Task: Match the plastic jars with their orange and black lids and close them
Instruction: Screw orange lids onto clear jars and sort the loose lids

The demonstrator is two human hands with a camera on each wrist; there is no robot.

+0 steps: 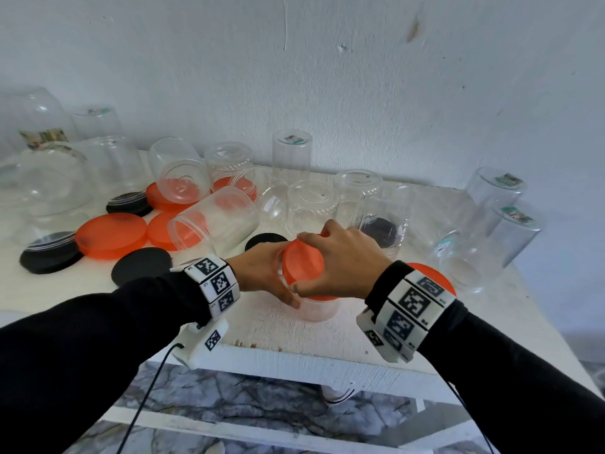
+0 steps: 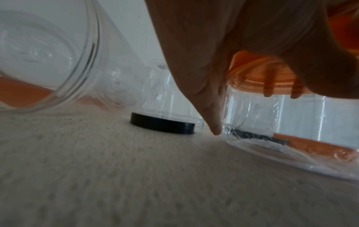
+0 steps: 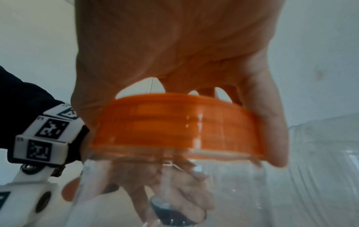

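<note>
A clear plastic jar (image 1: 319,311) stands upright near the table's front edge with an orange lid (image 1: 301,267) on its mouth. My right hand (image 1: 340,260) grips that lid (image 3: 174,127) from above, fingers and thumb curled round its rim. My left hand (image 1: 265,273) wraps round the jar's left side just below the lid. In the left wrist view the left hand (image 2: 213,86) lies against the jar wall (image 2: 252,116), one fingertip pointing down to the table. Through the jar (image 3: 155,192) the right wrist view shows the left fingers.
Many clear jars stand upside down or lie at the back of the white table (image 1: 294,352). One jar (image 1: 212,221) lies on its side. Loose orange lids (image 1: 111,235) and black lids (image 1: 140,265) sit on the left. Another orange lid (image 1: 438,276) lies by my right wrist.
</note>
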